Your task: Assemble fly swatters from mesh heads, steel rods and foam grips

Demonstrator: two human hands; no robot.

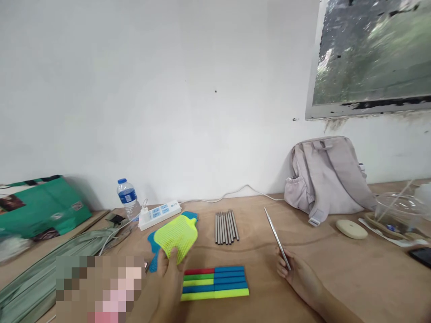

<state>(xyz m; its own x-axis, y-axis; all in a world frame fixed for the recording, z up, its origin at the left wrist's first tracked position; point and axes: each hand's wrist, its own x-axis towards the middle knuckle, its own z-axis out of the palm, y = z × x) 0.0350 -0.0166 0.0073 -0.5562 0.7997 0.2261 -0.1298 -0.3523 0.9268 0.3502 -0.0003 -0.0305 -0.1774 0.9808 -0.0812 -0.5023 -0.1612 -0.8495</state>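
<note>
My left hand (pixel 171 267) grips a yellow-green fly swatter head (pixel 177 235), a flat mesh panel, above the wooden table. Partly under it lie blue mesh swatter heads (pixel 154 244). In my right hand (pixel 298 273) is a thin silver metal rod (pixel 276 235), tilted up and to the left, with the fingers closed round its lower end. Between the hands, a row of similar metal rods (pixel 226 228) lies side by side. Nearer to me sits a block of coloured tubes (pixel 215 282) in red, green, yellow and blue, set out in rows.
A white power strip (pixel 160 215) and a water bottle (pixel 129 197) stand at the back left, beside a green bag (pixel 43 206). At the right are a grey backpack (pixel 328 179), a round beige object (pixel 351 229), a clear plastic bowl (pixel 399 208) and a phone (pixel 420 256).
</note>
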